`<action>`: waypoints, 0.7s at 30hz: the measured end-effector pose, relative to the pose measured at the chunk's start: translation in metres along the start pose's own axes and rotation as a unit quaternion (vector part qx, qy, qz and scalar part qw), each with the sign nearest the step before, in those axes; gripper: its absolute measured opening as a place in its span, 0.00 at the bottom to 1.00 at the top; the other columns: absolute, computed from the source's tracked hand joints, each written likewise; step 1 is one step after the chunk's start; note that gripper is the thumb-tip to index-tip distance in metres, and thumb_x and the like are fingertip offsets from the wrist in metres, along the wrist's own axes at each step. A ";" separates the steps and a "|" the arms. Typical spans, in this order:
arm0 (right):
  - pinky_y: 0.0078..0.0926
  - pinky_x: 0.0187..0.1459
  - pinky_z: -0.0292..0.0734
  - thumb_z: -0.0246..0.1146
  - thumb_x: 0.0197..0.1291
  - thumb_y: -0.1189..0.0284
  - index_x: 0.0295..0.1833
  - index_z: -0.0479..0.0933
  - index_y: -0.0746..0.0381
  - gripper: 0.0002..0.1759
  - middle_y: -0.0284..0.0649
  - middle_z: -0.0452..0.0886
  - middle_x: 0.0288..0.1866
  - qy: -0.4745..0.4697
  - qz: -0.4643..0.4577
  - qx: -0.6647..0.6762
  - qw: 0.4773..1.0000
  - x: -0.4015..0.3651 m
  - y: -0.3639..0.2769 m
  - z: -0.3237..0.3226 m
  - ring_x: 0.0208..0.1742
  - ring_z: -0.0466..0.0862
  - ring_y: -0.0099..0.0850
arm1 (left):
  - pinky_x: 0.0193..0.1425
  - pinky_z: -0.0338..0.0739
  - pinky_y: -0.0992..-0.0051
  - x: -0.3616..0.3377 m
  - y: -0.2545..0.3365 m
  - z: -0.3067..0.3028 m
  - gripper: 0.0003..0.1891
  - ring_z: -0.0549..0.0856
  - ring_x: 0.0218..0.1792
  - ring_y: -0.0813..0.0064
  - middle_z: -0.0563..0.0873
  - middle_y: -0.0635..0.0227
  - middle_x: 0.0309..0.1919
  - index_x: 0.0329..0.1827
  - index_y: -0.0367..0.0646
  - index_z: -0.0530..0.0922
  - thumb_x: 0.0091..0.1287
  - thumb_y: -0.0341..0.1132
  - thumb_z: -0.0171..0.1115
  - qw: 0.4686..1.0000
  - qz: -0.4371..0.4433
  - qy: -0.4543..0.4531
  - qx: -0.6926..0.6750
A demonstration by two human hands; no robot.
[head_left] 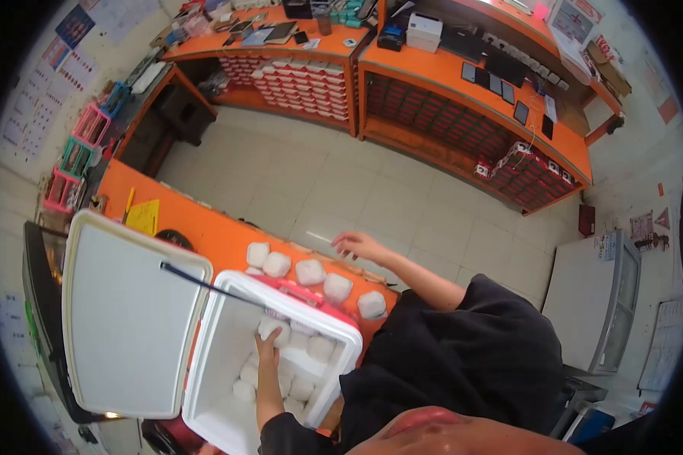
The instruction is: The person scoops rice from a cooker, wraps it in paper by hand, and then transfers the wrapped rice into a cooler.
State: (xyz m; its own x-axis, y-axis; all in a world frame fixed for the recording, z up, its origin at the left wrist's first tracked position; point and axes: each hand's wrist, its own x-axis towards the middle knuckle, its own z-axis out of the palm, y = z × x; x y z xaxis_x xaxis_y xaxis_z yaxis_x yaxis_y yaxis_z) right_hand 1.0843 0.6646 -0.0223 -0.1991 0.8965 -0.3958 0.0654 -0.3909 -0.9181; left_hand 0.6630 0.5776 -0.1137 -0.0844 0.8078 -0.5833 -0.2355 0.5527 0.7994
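Observation:
My left hand [269,343] reaches into a white-lined cooler box [224,383] with a red outside, its fingers round a white rounded bundle [272,327]. Several similar white bundles [302,390] lie in the box around and below that hand. My right hand [354,244] is above the far side of the orange table, fingers apart and slightly bent, holding nothing. Between it and the box, several white lumps [310,271] stand in a row on the orange table [205,235]. The cooler's lid [136,318] is swung back to the left, with a dark strap [212,287] running to the box.
A yellow paper [143,217] and a dark round object [174,239] lie on the table's left part. Beyond the tiled floor [319,167], orange counters hold phones [489,82] and stacked red-and-white boxes [303,85]. A white glass-door cabinet [592,296] stands right.

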 end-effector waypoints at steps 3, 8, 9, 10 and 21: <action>0.24 0.41 0.76 0.55 0.66 0.65 0.53 0.78 0.59 0.15 0.33 0.82 0.41 0.030 -0.079 0.066 0.994 -0.021 -0.015 -0.011 0.41 0.81 0.24 | 0.54 0.79 0.69 -0.019 0.012 0.009 0.44 0.82 0.52 0.64 0.81 0.60 0.53 0.69 0.37 0.60 0.48 0.23 0.74 0.998 0.011 0.045 0.044; 0.21 0.42 0.69 0.53 0.68 0.69 0.51 0.75 0.66 0.14 0.33 0.76 0.35 0.092 -0.240 0.132 0.957 -0.074 -0.112 0.021 0.41 0.76 0.22 | 0.53 0.79 0.65 -0.116 0.088 -0.007 0.44 0.79 0.55 0.64 0.77 0.58 0.55 0.67 0.38 0.61 0.47 0.38 0.76 0.994 -0.061 0.064 -0.058; 0.22 0.42 0.69 0.53 0.68 0.70 0.52 0.74 0.68 0.14 0.34 0.76 0.35 0.091 -0.279 0.162 0.942 -0.084 -0.128 0.025 0.41 0.76 0.23 | 0.53 0.79 0.65 -0.147 0.112 0.001 0.44 0.79 0.55 0.64 0.77 0.58 0.55 0.67 0.38 0.61 0.47 0.38 0.76 0.993 -0.059 0.080 -0.065; 0.24 0.45 0.70 0.55 0.66 0.69 0.53 0.74 0.67 0.15 0.36 0.76 0.38 0.056 -0.311 0.154 0.936 -0.096 -0.141 0.035 0.45 0.76 0.26 | 0.55 0.78 0.64 -0.173 0.135 0.010 0.42 0.79 0.55 0.63 0.77 0.58 0.55 0.64 0.39 0.62 0.47 0.37 0.76 0.998 -0.014 0.012 -0.055; 0.42 0.65 0.70 0.79 0.38 0.65 0.67 0.64 0.59 0.49 0.45 0.68 0.64 -0.207 -0.298 0.253 0.897 -0.038 -0.173 0.107 0.67 0.70 0.41 | 0.61 0.70 0.63 -0.219 0.248 0.156 0.33 0.78 0.49 0.58 0.74 0.54 0.50 0.60 0.33 0.63 0.57 0.36 0.71 0.758 0.550 0.153 0.315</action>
State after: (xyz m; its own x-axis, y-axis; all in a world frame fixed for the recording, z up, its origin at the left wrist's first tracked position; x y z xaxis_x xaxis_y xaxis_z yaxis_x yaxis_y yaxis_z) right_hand 0.9761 0.6759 0.1534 -0.4041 0.8643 0.2995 -0.6047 -0.0067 -0.7964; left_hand 0.7742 0.5699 0.2345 -0.1373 0.8194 0.5565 0.6416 -0.3545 0.6803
